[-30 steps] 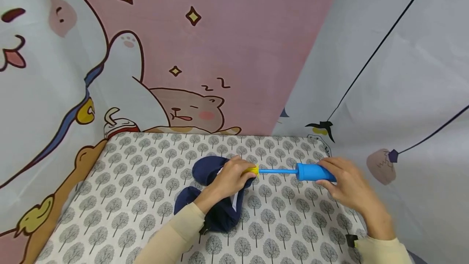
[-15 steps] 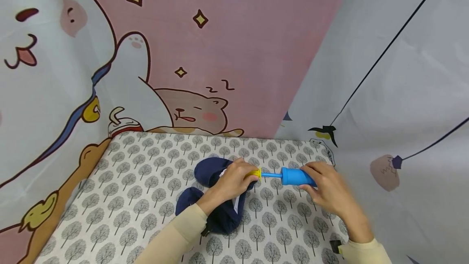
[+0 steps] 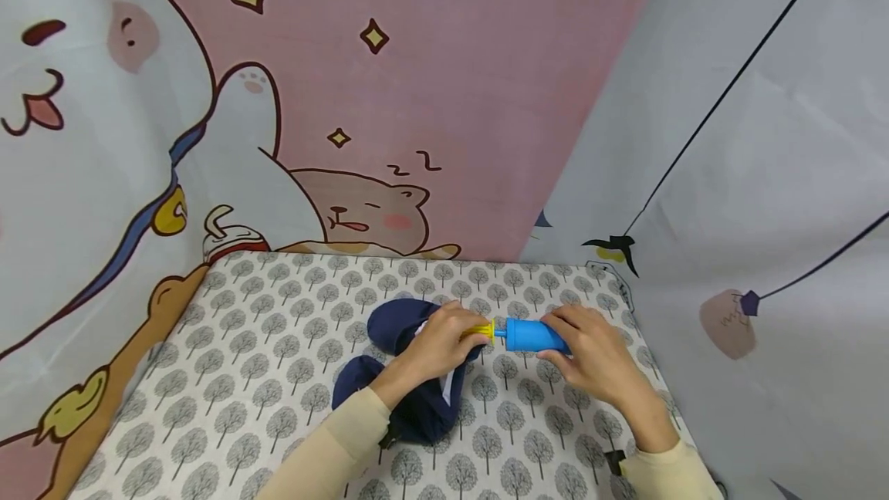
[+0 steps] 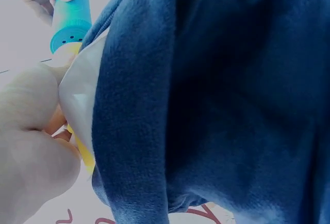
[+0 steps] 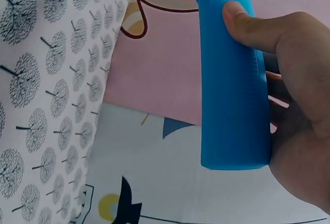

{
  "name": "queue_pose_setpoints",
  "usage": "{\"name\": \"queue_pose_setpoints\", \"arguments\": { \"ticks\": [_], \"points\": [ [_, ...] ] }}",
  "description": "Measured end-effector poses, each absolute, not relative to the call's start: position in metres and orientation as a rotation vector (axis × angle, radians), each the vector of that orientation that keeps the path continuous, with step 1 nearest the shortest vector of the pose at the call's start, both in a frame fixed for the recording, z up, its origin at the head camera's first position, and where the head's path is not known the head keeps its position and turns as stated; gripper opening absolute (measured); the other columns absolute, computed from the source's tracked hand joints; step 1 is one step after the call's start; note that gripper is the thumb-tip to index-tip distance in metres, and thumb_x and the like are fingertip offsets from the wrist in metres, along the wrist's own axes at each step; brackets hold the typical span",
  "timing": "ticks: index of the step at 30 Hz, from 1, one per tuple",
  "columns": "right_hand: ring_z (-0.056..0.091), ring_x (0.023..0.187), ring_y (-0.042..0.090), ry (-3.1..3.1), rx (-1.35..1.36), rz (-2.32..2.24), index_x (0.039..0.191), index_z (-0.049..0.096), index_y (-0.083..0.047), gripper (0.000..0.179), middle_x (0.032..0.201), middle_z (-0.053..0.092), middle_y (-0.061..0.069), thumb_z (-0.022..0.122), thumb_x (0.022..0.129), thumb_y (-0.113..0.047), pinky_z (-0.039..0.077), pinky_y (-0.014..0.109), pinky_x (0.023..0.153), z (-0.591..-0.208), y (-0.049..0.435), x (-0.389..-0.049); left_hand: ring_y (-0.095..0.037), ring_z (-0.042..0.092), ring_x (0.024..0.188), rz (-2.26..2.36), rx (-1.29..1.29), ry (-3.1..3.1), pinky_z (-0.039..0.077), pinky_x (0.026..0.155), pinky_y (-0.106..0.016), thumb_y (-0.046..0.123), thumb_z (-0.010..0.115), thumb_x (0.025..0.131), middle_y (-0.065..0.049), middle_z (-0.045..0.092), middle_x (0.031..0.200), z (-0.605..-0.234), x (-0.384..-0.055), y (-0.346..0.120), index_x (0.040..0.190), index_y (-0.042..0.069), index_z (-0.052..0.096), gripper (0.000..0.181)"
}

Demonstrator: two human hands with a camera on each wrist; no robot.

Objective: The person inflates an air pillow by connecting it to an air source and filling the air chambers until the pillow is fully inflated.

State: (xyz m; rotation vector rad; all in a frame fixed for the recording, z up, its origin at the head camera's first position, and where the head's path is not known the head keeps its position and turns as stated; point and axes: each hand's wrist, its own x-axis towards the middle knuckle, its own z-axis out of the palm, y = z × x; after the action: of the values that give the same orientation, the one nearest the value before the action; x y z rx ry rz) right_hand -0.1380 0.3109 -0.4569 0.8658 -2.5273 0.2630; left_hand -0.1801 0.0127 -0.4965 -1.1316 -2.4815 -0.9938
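Note:
My left hand pinches the yellow end of a hand pump. My right hand is curled round the pump's blue barrel, thumb along its side in the right wrist view. Only a short piece of blue rod shows between barrel and yellow end. Under my left hand lies a navy plush U-shaped pillow, partly covered by that hand and forearm. In the left wrist view, a white liner pokes out past the pillow's navy cover, between it and my fingers. The yellow tip is largely hidden there.
A white cloth with a grey tree print covers the table. Behind it hangs a pink and white cartoon curtain, which also closes in the left and right sides. A small black item sits at my right sleeve.
My right hand has pushed the blue barrel left toward my left hand, so the exposed rod has become much shorter. The left hand and pillow stay nearly in place.

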Motion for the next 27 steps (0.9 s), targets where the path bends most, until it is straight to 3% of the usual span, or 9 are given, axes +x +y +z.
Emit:
{"name": "queue_pose_setpoints", "arguments": {
  "ticks": [8,12,13,16,18,20,22,25,27],
  "points": [
    [0.076,0.113,0.042,-2.569,0.804,0.322,0.128,0.08,0.001,0.062,0.125,0.08,0.019,0.105,0.076,-0.022,0.063,0.064,0.096,-0.449,0.338,-0.132,-0.019,0.071,0.096,-0.975,-1.165,-2.493,0.06,0.089,-0.032,0.023,0.078,0.107,-0.005,0.087,0.115,-0.496,-0.182,0.011,0.126,0.01,0.085,0.024],
    [0.076,0.115,0.044,-2.554,0.81,0.355,0.13,0.079,0.0,0.063,0.127,0.08,0.019,0.086,0.096,-0.052,0.062,0.066,0.097,-0.447,0.357,-0.13,-0.019,0.071,0.097,-1.005,-1.166,-2.499,0.06,0.087,-0.03,0.022,0.078,0.107,-0.006,0.087,0.117,-0.496,-0.182,0.01,0.127,0.009,0.085,0.025],
    [0.076,0.116,0.045,-2.544,0.817,0.364,0.131,0.079,0.0,0.063,0.128,0.08,0.02,0.084,0.097,-0.053,0.061,0.066,0.097,-0.446,0.361,-0.131,-0.019,0.071,0.096,-1.012,-1.168,-2.491,0.06,0.087,-0.029,0.021,0.078,0.107,-0.006,0.087,0.116,-0.496,-0.182,0.009,0.127,0.009,0.085,0.024],
    [0.076,0.115,0.046,-2.53,0.801,0.38,0.131,0.079,0.0,0.06,0.128,0.08,0.021,0.09,0.093,-0.044,0.061,0.067,0.097,-0.444,0.372,-0.129,-0.019,0.07,0.095,-1.021,-1.17,-2.477,0.059,0.085,-0.028,0.02,0.079,0.107,-0.007,0.087,0.116,-0.497,-0.182,0.009,0.127,0.008,0.085,0.024],
    [0.075,0.115,0.047,-2.544,0.768,0.383,0.131,0.079,0.0,0.062,0.128,0.079,0.022,0.103,0.079,-0.023,0.06,0.068,0.096,-0.442,0.379,-0.127,-0.019,0.07,0.094,-1.024,-1.171,-2.476,0.058,0.084,-0.027,0.02,0.079,0.107,-0.007,0.087,0.116,-0.497,-0.183,0.008,0.127,0.008,0.085,0.024],
    [0.075,0.115,0.047,-2.55,0.737,0.384,0.131,0.079,0.0,0.068,0.128,0.079,0.022,0.105,0.069,-0.01,0.059,0.066,0.096,-0.441,0.385,-0.125,-0.019,0.07,0.094,-1.024,-1.171,-2.474,0.058,0.083,-0.027,0.02,0.079,0.107,-0.007,0.087,0.116,-0.497,-0.182,0.008,0.127,0.008,0.085,0.024],
    [0.075,0.115,0.046,-2.55,0.722,0.389,0.13,0.079,0.0,0.069,0.129,0.079,0.022,0.105,0.067,-0.007,0.059,0.057,0.1,-0.441,0.392,-0.124,-0.019,0.07,0.094,-1.021,-1.17,-2.466,0.058,0.083,-0.028,0.02,0.079,0.106,-0.007,0.087,0.116,-0.496,-0.182,0.007,0.126,0.008,0.085,0.024],
    [0.075,0.115,0.045,-2.53,0.728,0.401,0.13,0.079,0.001,0.07,0.129,0.08,0.022,0.104,0.066,-0.006,0.051,0.025,0.115,-0.44,0.401,-0.124,-0.02,0.071,0.095,-1.011,-1.16,-2.458,0.059,0.084,-0.029,0.019,0.08,0.105,-0.008,0.087,0.115,-0.496,-0.183,0.007,0.125,0.007,0.085,0.024],
    [0.074,0.114,0.044,-2.513,0.737,0.414,0.13,0.079,0.001,0.061,0.128,0.08,0.021,0.102,0.078,-0.023,0.039,0.011,0.116,-0.439,0.405,-0.124,-0.02,0.071,0.095,-1.0,-1.152,-2.458,0.059,0.085,-0.029,0.019,0.081,0.105,-0.008,0.087,0.115,-0.495,-0.183,0.007,0.125,0.006,0.085,0.024]
  ]
}}
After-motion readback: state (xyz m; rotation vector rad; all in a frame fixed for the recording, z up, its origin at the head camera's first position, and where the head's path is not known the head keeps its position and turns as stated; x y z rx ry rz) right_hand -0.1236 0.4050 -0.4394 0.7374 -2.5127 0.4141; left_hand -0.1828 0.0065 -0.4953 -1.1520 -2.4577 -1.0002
